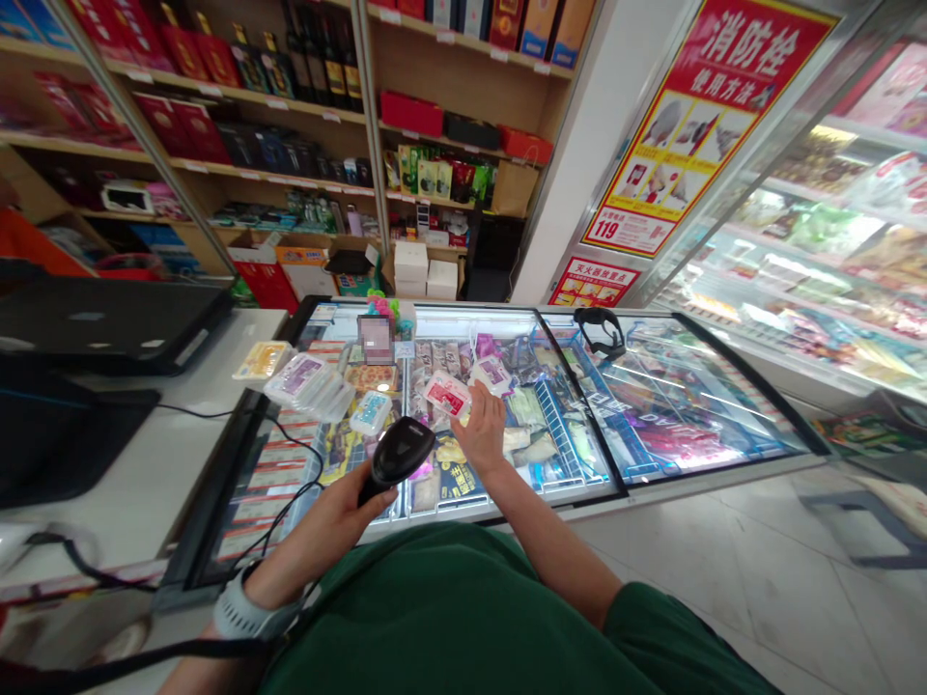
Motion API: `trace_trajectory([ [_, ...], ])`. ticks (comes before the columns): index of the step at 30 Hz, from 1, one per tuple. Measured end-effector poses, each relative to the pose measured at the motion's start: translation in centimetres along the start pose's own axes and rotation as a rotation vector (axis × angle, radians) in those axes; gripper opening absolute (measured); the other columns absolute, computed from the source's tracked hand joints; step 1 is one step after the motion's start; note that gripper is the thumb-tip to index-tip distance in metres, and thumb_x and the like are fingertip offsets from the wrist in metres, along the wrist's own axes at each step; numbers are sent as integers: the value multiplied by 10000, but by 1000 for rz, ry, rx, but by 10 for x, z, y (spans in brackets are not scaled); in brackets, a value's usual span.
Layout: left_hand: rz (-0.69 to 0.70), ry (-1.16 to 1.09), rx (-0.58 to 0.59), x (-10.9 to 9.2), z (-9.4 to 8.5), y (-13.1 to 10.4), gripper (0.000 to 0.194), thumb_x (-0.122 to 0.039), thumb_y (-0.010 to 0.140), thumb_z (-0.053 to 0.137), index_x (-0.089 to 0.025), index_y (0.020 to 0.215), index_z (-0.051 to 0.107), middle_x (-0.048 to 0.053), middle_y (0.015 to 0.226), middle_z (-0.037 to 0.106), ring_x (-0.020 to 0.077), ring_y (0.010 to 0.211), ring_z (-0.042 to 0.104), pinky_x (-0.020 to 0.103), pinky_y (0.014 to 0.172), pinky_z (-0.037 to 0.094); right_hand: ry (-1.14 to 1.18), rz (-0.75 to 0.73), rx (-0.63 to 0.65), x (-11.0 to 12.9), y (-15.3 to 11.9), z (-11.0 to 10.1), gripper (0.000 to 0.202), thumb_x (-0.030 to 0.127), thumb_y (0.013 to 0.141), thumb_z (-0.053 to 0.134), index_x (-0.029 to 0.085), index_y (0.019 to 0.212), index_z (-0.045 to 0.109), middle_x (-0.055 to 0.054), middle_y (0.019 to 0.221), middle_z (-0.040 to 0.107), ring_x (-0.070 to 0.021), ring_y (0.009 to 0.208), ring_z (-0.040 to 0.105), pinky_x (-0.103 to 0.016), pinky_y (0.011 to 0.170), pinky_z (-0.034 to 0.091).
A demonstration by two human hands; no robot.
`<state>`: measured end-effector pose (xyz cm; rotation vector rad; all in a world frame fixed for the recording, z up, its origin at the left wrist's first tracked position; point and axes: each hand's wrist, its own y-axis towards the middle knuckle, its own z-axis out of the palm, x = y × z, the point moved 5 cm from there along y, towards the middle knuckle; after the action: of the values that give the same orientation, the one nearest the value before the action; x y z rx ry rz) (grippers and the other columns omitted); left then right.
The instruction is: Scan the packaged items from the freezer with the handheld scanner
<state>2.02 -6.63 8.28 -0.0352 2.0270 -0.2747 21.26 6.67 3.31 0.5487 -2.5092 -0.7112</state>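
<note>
My left hand [354,502] is wrapped round a black barcode scanner [403,450], its head tilted toward the packs. Thumb and fingers of my right hand [482,430] close on the edge of a small clear plastic box with a red label [444,394]. Right behind those fingertips lies a similar box with a purple label [492,375]. A blue-labelled box [371,412] rests on the freezer glass just beyond the scanner. Further left, a row of clear boxes with a purple label on top [308,386] leans together, beside a yellow-labelled box [262,360].
Under my hands is a glass-topped chest freezer [627,487] filled with packaged food. A black strap-like object [601,333] lies on its right half. The scanner's cable [319,454] runs left to a counter [137,434] with a black machine [108,319]. Shelves stand behind.
</note>
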Motion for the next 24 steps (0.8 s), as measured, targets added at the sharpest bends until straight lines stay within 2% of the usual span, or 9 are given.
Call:
trace_trajectory([
  [8, -9, -36, 11, 2, 2, 3, 570, -470, 841, 581, -146, 1308, 533, 85, 1233, 670, 278, 1131, 600, 353, 964, 459, -25, 14, 24, 1, -1, -4, 589, 296, 817, 651, 109, 1325, 421, -189, 1397, 464, -290, 1282, 414, -468, 1098, 278],
  [12, -20, -38, 19, 3, 3, 5, 588, -484, 837, 581, -138, 1310, 526, 94, 1236, 667, 278, 1115, 608, 368, 978, 451, -41, 69, 29, -6, 1, -3, 596, 336, 808, 666, 109, 1308, 434, -194, 1391, 460, -297, 1280, 412, -460, 1093, 278],
  [19, -24, 8, 29, 5, 1, 5, 592, -508, 846, 558, -132, 1302, 528, 99, 1240, 665, 273, 1127, 604, 346, 979, 447, -79, 362, 1, -54, 22, -1, 582, 379, 775, 676, 142, 1256, 451, -163, 1283, 525, -296, 1166, 496, -422, 997, 368],
  [24, -26, 10, 31, 6, 2, 5, 566, -498, 846, 556, -137, 1282, 546, 96, 1236, 668, 273, 1129, 607, 347, 982, 450, -119, 536, 47, -91, 37, 5, 541, 391, 746, 699, 145, 1182, 494, -145, 1163, 576, -298, 1089, 539, -405, 935, 408],
])
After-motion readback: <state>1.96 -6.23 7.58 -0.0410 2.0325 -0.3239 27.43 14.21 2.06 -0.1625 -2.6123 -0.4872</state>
